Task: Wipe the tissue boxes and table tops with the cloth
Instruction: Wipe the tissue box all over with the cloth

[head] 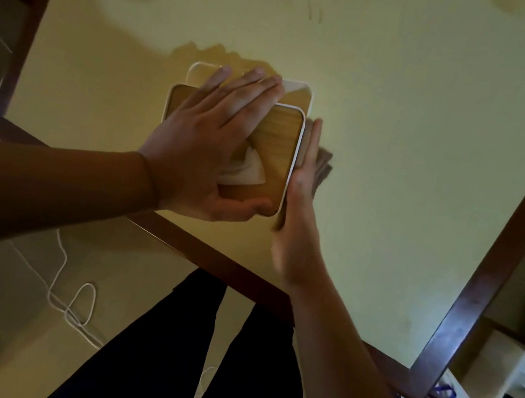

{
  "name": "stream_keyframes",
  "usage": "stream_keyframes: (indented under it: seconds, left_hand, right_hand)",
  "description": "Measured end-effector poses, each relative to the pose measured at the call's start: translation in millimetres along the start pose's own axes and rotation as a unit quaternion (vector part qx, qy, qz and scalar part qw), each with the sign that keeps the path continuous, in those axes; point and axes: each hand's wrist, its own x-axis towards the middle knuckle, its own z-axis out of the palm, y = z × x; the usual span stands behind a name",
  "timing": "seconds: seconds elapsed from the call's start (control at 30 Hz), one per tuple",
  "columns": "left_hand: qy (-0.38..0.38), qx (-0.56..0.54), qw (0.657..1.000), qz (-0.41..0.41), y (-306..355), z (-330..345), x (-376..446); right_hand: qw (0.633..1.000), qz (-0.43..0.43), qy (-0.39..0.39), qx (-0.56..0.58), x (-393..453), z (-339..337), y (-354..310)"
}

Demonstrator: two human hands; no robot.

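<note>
A square tissue box (281, 143) with a wooden lid and white walls stands on the pale yellow table top (406, 118), near its front edge. A white tissue (248, 168) sticks out of the lid's slot. My left hand (207, 144) lies flat across the lid with fingers spread, the thumb hooked on the near edge. My right hand (302, 198) presses a folded grey-brown cloth (323, 167) against the box's right wall. Most of the cloth is hidden behind that hand.
The table has a dark wooden rim (210, 252) in front and along the right side (508, 240). A white cable (74, 299) loops on the floor at the left. A white shelf unit (500, 388) with items stands at lower right. My dark trouser legs (192, 361) are below.
</note>
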Motion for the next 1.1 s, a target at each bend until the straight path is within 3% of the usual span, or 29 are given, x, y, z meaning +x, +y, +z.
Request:
stream_keyframes:
  seconds: [0.1, 0.37, 0.47, 0.63, 0.8, 1.0, 1.1]
  left_hand:
    - [-0.001, 0.000, 1.000, 0.000, 0.0, 0.0, -0.6]
    - [0.001, 0.000, 1.000, 0.003, -0.9, -0.4, -0.2]
    - [0.003, 0.002, 1.000, 0.006, -2.9, 0.5, -0.2]
    - [-0.003, -0.003, 1.000, 0.008, -2.3, -0.5, 0.8]
    - [-0.002, -0.004, 1.000, -0.005, -1.3, -0.8, 1.0]
    - [-0.025, 0.017, 0.999, -0.020, 1.9, -4.8, 2.3]
    - [-0.018, 0.020, 1.000, -0.010, 1.5, -5.1, -0.1]
  right_hand:
    - [1.000, -0.005, -0.017, 0.024, -30.0, 5.3, 15.1]
    - [0.997, 0.012, 0.046, 0.053, -38.1, 20.0, 13.4]
    - [0.997, 0.024, 0.064, 0.032, -10.8, 12.9, 8.1]
    - [0.999, -0.002, 0.021, -0.037, 68.2, -5.4, -8.4]
    - [1.000, -0.009, -0.007, 0.011, 105.1, -10.4, -24.2]
    - [0.999, -0.002, -0.029, 0.043, 56.7, -5.5, -16.0]
    - [0.999, 0.039, 0.000, 0.019, 28.4, -1.5, -14.6]
